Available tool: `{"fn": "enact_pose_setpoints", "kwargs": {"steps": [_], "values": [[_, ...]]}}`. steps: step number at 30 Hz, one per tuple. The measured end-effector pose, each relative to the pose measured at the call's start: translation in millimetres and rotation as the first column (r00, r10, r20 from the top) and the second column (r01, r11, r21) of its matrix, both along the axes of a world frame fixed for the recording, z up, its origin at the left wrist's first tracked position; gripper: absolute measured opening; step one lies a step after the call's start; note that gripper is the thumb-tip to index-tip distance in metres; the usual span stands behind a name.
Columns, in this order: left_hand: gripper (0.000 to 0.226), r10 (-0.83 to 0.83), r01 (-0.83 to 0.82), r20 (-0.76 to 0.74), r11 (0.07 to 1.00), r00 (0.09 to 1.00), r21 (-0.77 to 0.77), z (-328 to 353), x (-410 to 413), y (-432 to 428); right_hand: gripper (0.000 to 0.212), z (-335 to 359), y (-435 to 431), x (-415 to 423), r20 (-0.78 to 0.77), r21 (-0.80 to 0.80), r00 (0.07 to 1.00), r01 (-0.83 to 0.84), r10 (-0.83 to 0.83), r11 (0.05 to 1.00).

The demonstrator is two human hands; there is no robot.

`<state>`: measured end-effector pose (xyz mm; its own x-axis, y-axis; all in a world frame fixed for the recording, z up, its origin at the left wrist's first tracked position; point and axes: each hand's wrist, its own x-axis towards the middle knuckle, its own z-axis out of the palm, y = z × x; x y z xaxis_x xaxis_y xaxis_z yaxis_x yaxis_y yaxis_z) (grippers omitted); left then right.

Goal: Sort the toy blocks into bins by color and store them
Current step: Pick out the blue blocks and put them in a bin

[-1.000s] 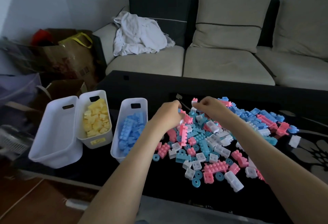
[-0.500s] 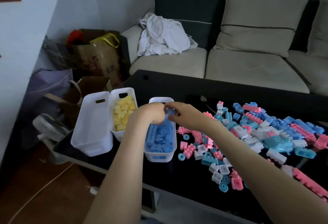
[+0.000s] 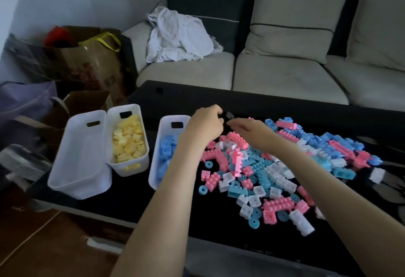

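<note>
Left hand [image 3: 206, 124], right hand [image 3: 252, 130] off blue bin [image 3: 154, 162], back at block pile's [image 3: 263, 173] 11 o'clock. Can't tell if either holds anything. Blue drop likely done.

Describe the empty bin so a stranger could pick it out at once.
On the black coffee table in front of the sofa, three white bins stand at the left end, beside the block pile. Take the leftmost bin, next to the bin of yellow blocks. Unlike that one and the bin of blue blocks, it holds nothing.
</note>
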<state>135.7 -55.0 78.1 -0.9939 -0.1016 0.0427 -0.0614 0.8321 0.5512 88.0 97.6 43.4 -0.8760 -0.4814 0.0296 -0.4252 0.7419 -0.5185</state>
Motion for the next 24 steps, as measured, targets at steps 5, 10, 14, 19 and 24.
{"fn": "enact_pose_setpoints", "kwargs": {"steps": [5, 10, 14, 19, 24], "values": [[0.048, -0.199, 0.192, 0.092, 0.978, 0.976, 0.078, -29, -18, 59, 0.039, -23, 75, -31, -0.047, 0.121, 0.960, 0.280, -0.277, 0.952], [0.053, -0.253, 0.239, 0.179, 0.966, 0.951, 0.097, -47, -32, 84, 0.041, -42, 93, -43, -0.036, 0.188, 0.973, 0.232, -0.230, 0.954], [0.050, -0.233, 0.230, 0.159, 0.973, 0.959, 0.039, -50, -45, 88, 0.035, -43, 85, -57, -0.064, 0.311, 0.987, 0.163, -0.150, 0.937], [0.040, -0.244, 0.249, 0.138, 0.968, 0.960, -0.023, -59, -53, 93, 0.029, -53, 94, -63, -0.011, 0.201, 0.993, 0.115, -0.115, 0.973], [0.033, -0.278, 0.286, 0.108, 0.956, 0.954, -0.071, -63, -59, 103, 0.028, -52, 100, -64, -0.007, 0.185, 0.997, 0.073, -0.073, 0.980]]}}
